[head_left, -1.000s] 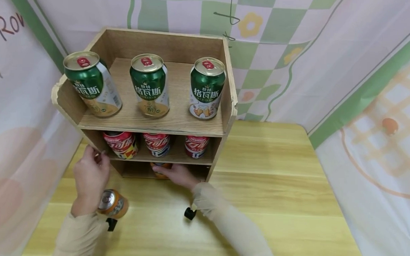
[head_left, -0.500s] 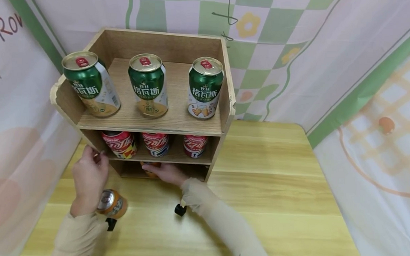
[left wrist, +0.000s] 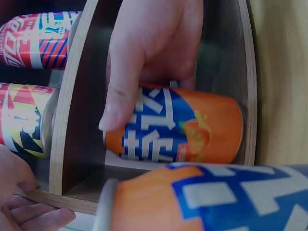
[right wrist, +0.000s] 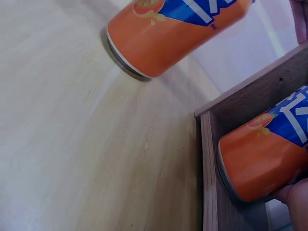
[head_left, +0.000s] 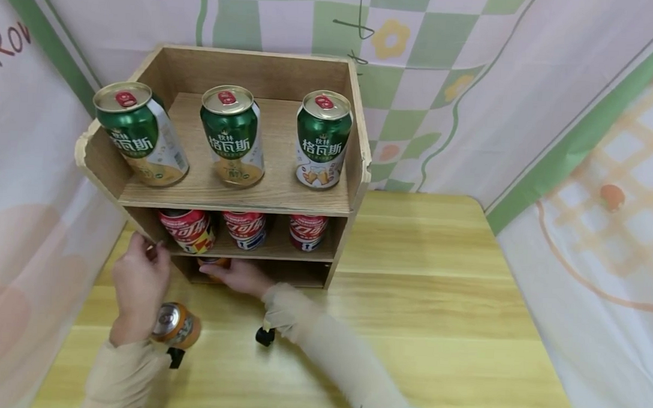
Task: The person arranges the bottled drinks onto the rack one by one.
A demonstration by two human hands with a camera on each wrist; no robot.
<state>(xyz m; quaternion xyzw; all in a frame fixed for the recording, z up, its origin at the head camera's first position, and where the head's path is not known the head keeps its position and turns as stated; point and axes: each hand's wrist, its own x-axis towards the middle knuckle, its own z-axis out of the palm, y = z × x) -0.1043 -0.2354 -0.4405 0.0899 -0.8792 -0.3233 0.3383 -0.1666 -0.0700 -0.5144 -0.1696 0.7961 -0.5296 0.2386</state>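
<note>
My right hand reaches into the lowest level of a wooden shelf and grips an orange soda can standing there. In the left wrist view, the thumb lies across the can's blue label and the other fingers are mostly hidden behind it. My left hand holds the shelf's left side panel by its front edge, thumb inside and fingers outside. Below that hand, a second orange soda can stands upright on the table.
Three red cola cans stand on the middle level. On top are three green-and-white kvass cans. Wooden table extends to the right of the shelf, and printed cloth hangs behind and at both sides.
My right hand has slid the gripped orange can leftward along the lowest level, from near the middle toward the left panel. The left hand keeps its hold on the shelf.
</note>
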